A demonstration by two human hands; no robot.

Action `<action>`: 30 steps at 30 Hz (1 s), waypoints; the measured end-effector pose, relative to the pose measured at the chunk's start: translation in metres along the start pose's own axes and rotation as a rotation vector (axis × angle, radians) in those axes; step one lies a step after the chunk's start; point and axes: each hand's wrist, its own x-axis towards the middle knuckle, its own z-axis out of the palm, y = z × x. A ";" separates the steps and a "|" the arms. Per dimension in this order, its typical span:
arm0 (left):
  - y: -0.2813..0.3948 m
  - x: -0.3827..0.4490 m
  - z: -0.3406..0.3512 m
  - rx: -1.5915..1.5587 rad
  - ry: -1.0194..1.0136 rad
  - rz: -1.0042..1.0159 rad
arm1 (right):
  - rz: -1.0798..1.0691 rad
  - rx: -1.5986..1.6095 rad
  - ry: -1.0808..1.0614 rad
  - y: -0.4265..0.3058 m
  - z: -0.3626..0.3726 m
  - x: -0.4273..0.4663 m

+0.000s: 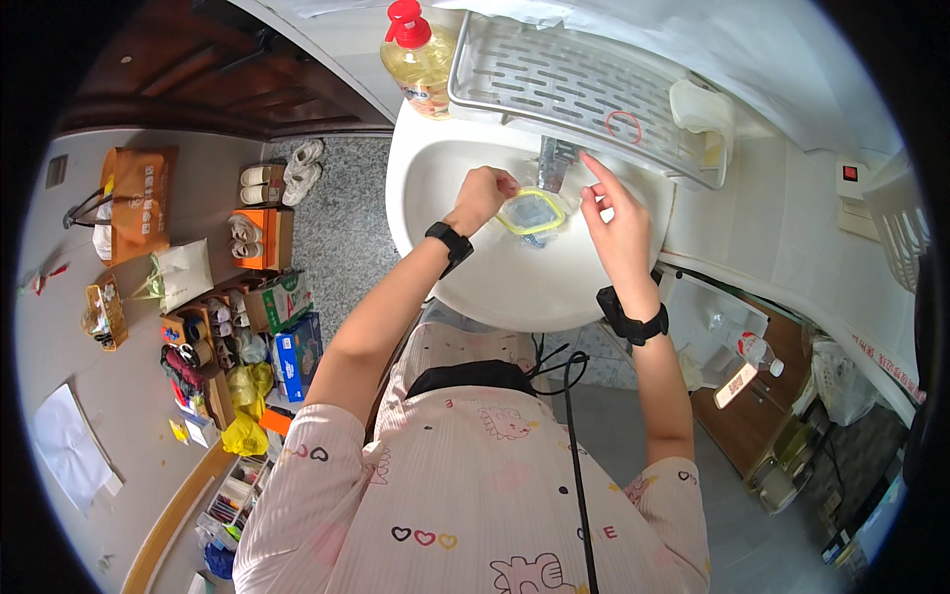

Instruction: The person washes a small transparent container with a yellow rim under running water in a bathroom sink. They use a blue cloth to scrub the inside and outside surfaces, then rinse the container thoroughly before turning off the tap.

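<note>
Over a white washbasin (pixel 475 275), my left hand (pixel 486 194) has its curled fingertips at the left edge of a clear lid with a yellow-green rim (pixel 531 211); whether it grips the lid is not plain. The lid lies in front of the metal faucet (pixel 551 165). A small blue-and-white thing (pixel 534 240) shows just below the lid. My right hand (pixel 614 208) is raised to the right of the faucet, index finger extended and thumb apart from it, holding nothing that I can see. Both wrists wear black bands.
Behind the basin stands a grey slotted rack (pixel 549 67) with a red ring (pixel 623 128) on it. A yellow soap bottle with a red pump (pixel 419 63) stands at its left, and a white cloth-like item (pixel 701 108) lies at its right end. A black cable hangs before my body.
</note>
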 end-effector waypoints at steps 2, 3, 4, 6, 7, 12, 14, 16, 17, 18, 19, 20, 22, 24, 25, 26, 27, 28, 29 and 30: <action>-0.003 -0.003 -0.007 0.061 0.016 -0.026 | -0.027 -0.066 -0.025 0.002 0.003 0.001; -0.003 -0.006 -0.010 0.079 0.029 -0.002 | -0.040 -0.099 -0.037 0.004 0.005 0.000; -0.002 -0.008 -0.014 0.103 0.037 0.003 | -0.074 -0.156 -0.025 0.006 0.007 0.000; -0.001 -0.015 -0.023 0.127 0.047 -0.001 | -0.133 -0.280 -0.005 0.012 0.013 -0.004; 0.001 -0.018 -0.028 0.127 0.048 -0.009 | -0.143 -0.260 -0.009 0.015 0.018 -0.007; 0.013 -0.039 -0.055 0.131 0.072 -0.031 | 0.111 0.124 0.065 0.051 0.045 -0.033; 0.022 -0.046 -0.067 0.181 0.077 -0.043 | 0.237 0.389 0.025 0.074 0.057 -0.045; 0.033 -0.055 -0.076 0.137 0.069 -0.016 | 0.365 0.376 -0.273 0.095 0.076 -0.051; 0.039 -0.060 -0.080 0.120 0.064 -0.006 | 0.474 0.327 -0.420 0.103 0.082 -0.054; 0.046 -0.064 -0.084 0.070 0.050 0.009 | 0.443 0.484 -0.481 0.108 0.087 -0.059; 0.052 -0.067 -0.085 0.030 0.052 0.007 | 0.484 0.593 -0.541 0.108 0.094 -0.064; 0.058 -0.072 -0.087 -0.008 0.057 0.005 | 0.544 0.689 -0.611 0.105 0.099 -0.065; 0.069 -0.080 -0.089 -0.087 0.067 0.013 | 0.433 0.723 -0.582 0.094 0.100 -0.065; 0.079 -0.085 -0.091 -0.165 0.069 0.032 | 0.421 0.775 -0.536 0.077 0.094 -0.060; 0.082 -0.088 -0.091 -0.189 0.071 0.060 | 0.453 0.817 -0.503 0.068 0.088 -0.058; 0.085 -0.091 -0.092 -0.211 0.071 0.078 | 0.442 0.888 -0.473 0.059 0.081 -0.056; 0.087 -0.094 -0.095 -0.235 0.072 0.097 | 0.456 0.831 -0.440 0.050 0.076 -0.055; 0.089 -0.097 -0.096 -0.261 0.071 0.112 | 0.426 0.805 -0.412 0.043 0.070 -0.054; 0.091 -0.100 -0.097 -0.288 0.070 0.127 | 0.389 0.778 -0.383 0.037 0.065 -0.053; 0.092 -0.103 -0.098 -0.315 0.070 0.154 | 0.375 0.760 -0.376 0.032 0.060 -0.053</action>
